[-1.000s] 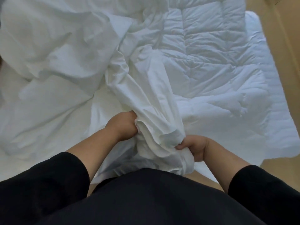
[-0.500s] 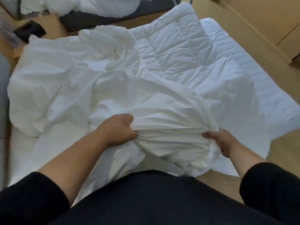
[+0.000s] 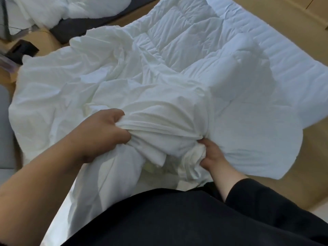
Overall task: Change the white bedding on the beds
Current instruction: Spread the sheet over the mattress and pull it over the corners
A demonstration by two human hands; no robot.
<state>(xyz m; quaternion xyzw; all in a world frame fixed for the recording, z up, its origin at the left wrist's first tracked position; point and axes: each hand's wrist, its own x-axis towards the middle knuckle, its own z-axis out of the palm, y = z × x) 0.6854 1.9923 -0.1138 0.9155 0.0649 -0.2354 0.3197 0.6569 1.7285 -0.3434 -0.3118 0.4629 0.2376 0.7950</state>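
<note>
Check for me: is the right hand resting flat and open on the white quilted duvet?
No, the right hand has its fingers curled round a bunch of the smooth white cover fabric.

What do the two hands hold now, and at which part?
Both grip the white duvet cover at its bunched near edge: the left hand on the gathered folds, the right hand on a crumpled wad beside the quilted duvet.

cover (image 3: 74, 89) left, over quilt | quilt (image 3: 186, 43) right, on mattress | mattress (image 3: 284, 68) far right
</note>
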